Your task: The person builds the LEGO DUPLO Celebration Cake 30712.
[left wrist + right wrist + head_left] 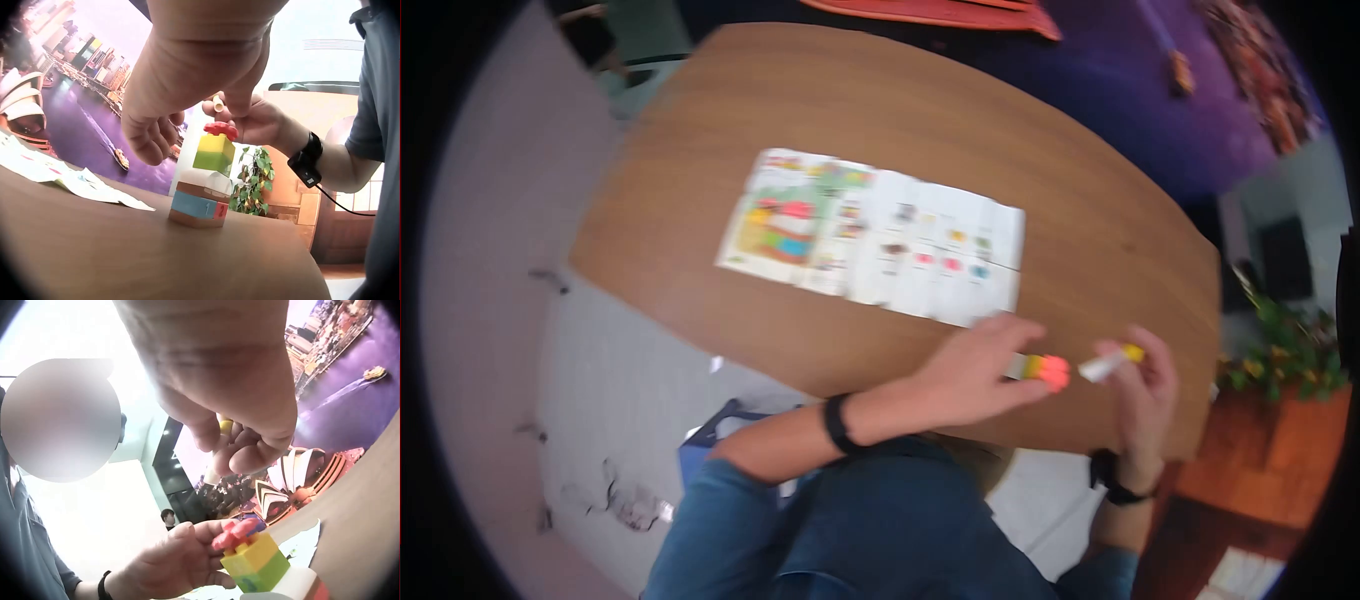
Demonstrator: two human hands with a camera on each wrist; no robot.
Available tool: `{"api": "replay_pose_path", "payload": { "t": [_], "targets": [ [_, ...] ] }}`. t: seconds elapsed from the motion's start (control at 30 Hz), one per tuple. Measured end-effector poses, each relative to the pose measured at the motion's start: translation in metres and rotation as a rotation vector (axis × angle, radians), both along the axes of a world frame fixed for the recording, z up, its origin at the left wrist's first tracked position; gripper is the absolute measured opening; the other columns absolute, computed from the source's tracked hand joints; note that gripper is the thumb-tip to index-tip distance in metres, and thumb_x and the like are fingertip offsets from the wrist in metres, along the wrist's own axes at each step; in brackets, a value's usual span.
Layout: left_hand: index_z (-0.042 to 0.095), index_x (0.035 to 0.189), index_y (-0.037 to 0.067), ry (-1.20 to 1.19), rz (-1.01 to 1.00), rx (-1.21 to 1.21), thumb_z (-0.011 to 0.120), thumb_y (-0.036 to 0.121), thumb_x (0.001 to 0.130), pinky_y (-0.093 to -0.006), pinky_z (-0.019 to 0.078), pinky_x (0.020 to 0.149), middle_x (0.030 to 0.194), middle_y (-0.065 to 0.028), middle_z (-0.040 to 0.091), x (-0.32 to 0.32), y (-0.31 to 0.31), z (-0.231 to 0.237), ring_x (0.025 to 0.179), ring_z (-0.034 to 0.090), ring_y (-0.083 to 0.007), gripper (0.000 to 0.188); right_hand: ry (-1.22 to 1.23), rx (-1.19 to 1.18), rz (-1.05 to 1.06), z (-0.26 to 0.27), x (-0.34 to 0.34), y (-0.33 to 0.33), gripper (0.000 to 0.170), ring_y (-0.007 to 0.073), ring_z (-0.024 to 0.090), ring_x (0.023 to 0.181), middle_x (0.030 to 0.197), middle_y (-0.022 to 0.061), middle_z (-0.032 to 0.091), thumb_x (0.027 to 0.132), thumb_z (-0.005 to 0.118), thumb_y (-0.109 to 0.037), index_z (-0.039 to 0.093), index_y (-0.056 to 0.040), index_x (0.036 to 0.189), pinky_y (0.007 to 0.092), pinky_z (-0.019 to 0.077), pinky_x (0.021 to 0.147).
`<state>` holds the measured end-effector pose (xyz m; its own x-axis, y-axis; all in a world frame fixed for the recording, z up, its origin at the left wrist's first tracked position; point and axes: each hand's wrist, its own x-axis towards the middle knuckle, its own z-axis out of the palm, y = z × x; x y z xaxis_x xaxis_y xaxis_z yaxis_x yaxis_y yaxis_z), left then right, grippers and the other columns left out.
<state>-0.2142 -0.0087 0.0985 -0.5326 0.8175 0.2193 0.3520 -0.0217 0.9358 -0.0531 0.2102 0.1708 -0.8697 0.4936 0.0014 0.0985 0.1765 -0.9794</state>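
Observation:
A stack of toy building blocks (pixel 215 153) stands on the table, with a red flower-shaped piece (pixel 222 130) on top. Below it come yellow, green, white and brown layers and a light blue band marked with numbers. My left hand (pixel 970 370) is beside the stack, thumb and fingers spread around its near side without gripping it. To the right of the stack, my right hand (pixel 1145 390) pinches a small white and yellow piece (pixel 1106 365). In the right wrist view, the fingers of that hand partly hide this piece.
An unfolded instruction sheet (pixel 870 235) with coloured pictures lies on the wooden table (pixel 1090 260), left of and beyond the stack. A leafy plant (pixel 1280 345) stands past the table's right edge. A large city picture (pixel 94 119) covers the wall behind.

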Motion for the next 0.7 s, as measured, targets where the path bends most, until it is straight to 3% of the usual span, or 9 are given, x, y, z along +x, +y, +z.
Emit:
{"api": "replay_pose_path", "payload": {
  "t": [0.13,0.23,0.3,0.4,0.47,0.7],
  "targets": [
    [0.058,0.147,0.001,0.094,0.011,-0.034,0.095,0.034,0.082,-0.0438,0.058,0.095,0.142,-0.0213,0.064,0.007,0.01,-0.003,0.116,0.068,-0.0369,0.082,0.072,-0.161,0.081,-0.005,-0.004,-0.007,0.041,0.0209,0.074,0.113,0.131,0.0165,0.075,0.108,0.064,-0.002,0.061,0.0,0.149,0.0351,0.0631,0.098],
    [0.058,0.149,0.003,0.101,-0.026,-0.021,0.095,0.033,0.082,-0.0445,0.0565,0.101,0.144,-0.0216,0.063,0.013,0.016,-0.006,0.122,0.068,-0.0373,0.082,0.052,-0.065,0.09,-0.002,0.0,-0.013,0.041,0.0214,0.075,0.114,0.129,0.018,0.075,0.109,0.064,-0.004,0.059,0.0009,0.15,0.0378,0.0638,0.098],
    [0.062,0.144,0.004,0.057,-0.022,-0.007,0.093,0.03,0.084,-0.0459,0.055,0.104,0.142,-0.0194,0.065,0.017,0.021,-0.006,0.125,0.067,-0.0381,0.073,0.034,-0.027,0.124,-0.007,0.005,-0.009,0.042,0.0219,0.075,0.116,0.133,0.0181,0.074,0.108,0.066,-0.003,0.06,0.0017,0.15,0.0383,0.0631,0.101],
    [0.066,0.134,0.005,0.085,-0.022,0.1,0.089,0.025,0.085,-0.0483,0.055,0.1,0.131,-0.0163,0.07,0.02,0.028,-0.01,0.12,0.065,-0.0394,0.058,-0.02,0.142,0.124,-0.008,0.007,-0.01,0.039,0.0165,0.076,0.106,0.121,0.0108,0.079,0.103,0.075,-0.008,0.068,-0.0004,0.141,0.0327,0.0626,0.091],
    [0.069,0.125,0.005,0.046,-0.031,0.148,0.088,0.021,0.085,-0.0481,0.0561,0.095,0.121,-0.0147,0.073,0.02,0.03,-0.01,0.112,0.067,-0.039,0.048,-0.014,0.438,0.159,0.001,0.004,-0.014,0.037,0.017,0.077,0.097,0.113,0.0093,0.081,0.1,0.08,-0.01,0.071,-0.0014,0.135,0.032,0.062,0.085],
    [0.069,0.123,0.004,0.045,-0.03,0.151,0.086,0.019,0.084,-0.0481,0.0568,0.087,0.112,-0.015,0.074,0.019,0.032,-0.008,0.101,0.069,-0.0387,0.045,-0.009,0.712,0.172,0.015,-0.008,-0.026,0.033,0.0248,0.076,0.087,0.106,0.0127,0.08,0.096,0.082,-0.008,0.074,-0.0046,0.128,0.0347,0.0604,0.075]
  ]
}}
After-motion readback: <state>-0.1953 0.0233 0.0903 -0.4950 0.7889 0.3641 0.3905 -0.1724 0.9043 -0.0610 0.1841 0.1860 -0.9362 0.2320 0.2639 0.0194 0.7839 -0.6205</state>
